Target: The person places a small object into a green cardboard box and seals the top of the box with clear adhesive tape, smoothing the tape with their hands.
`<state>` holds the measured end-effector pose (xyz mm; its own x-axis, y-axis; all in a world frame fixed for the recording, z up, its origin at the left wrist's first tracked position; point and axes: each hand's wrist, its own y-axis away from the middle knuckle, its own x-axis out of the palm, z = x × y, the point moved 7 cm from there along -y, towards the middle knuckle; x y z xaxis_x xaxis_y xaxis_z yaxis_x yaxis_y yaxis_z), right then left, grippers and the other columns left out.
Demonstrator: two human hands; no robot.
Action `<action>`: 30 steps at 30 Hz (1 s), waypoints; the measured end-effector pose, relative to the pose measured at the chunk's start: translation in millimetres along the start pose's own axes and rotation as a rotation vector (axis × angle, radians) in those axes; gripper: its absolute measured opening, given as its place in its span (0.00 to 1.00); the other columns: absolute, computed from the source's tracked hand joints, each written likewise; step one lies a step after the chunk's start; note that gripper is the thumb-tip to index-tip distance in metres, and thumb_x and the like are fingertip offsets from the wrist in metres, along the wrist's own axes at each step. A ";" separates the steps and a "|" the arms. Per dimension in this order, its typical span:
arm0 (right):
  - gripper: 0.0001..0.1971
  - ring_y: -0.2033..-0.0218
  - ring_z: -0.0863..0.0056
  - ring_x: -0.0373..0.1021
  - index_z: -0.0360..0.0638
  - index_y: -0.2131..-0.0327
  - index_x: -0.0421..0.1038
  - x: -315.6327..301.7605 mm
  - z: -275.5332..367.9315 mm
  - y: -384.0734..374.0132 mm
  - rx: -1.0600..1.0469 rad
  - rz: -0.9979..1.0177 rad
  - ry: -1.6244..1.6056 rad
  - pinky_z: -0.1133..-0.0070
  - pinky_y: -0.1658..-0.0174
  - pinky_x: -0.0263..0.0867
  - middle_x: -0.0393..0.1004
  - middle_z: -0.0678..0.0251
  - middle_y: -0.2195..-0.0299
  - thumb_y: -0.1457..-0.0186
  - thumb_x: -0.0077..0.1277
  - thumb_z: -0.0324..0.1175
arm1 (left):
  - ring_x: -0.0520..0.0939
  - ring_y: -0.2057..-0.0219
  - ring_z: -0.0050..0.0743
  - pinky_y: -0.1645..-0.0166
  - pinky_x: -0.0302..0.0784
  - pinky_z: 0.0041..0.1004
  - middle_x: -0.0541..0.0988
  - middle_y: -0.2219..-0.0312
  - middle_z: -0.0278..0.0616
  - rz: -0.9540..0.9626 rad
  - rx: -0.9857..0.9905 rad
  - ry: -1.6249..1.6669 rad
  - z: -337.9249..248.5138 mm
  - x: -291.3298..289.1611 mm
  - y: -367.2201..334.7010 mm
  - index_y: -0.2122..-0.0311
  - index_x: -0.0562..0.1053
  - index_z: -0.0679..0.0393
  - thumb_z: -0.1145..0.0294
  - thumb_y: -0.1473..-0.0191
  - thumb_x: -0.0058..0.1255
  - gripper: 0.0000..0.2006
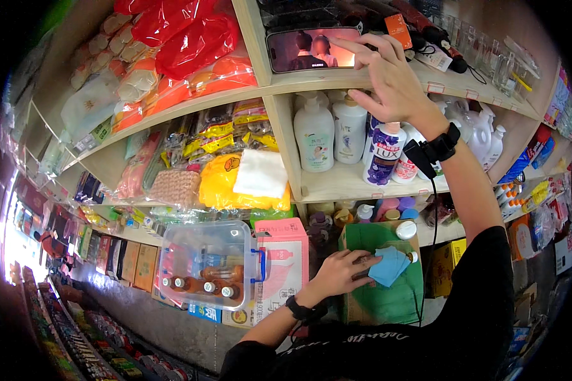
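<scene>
My left hand (342, 274) is closed on a light blue cloth (389, 267) over the green top of a box (375, 301). At the cloth's right edge a small pale cap (414, 256) shows; what lies under the cloth is mostly hidden. A white round lid or jar (406, 230) stands just beyond it. Up on the shelf, my right hand (388, 73) has its fingers apart and holds nothing. Its index finger reaches to the right part of a phone (313, 49), which lies sideways with a video on its screen. Whether the fingertip touches the glass I cannot tell.
Left of the green-topped box, a clear plastic bin (206, 244) holds several brown bottles (213, 287) and sits on a pink-and-white carton (283, 260). Pump bottles (314, 136) line the shelf below the phone. A white cloth (260, 173) lies on yellow packaging (219, 184). A black cable (433, 235) hangs from my right wrist.
</scene>
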<state>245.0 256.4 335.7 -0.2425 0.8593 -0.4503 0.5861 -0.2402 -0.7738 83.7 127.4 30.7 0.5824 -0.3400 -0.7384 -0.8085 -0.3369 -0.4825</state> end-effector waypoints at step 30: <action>0.25 0.39 0.55 0.62 0.42 0.53 0.65 -0.7 3.9 -2.5 -0.006 0.014 0.030 0.57 0.34 0.56 0.71 0.63 0.41 0.52 0.66 0.37 | 0.86 0.59 0.45 0.53 0.85 0.38 0.82 0.51 0.41 -0.002 -0.005 0.000 1.0 -2.5 2.2 0.40 0.79 0.40 0.54 0.48 0.69 0.29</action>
<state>240.7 254.6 336.2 -0.2114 0.8690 -0.4474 0.5938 -0.2495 -0.7650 80.3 128.4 31.0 0.5839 -0.3395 -0.7375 -0.8070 -0.3419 -0.4815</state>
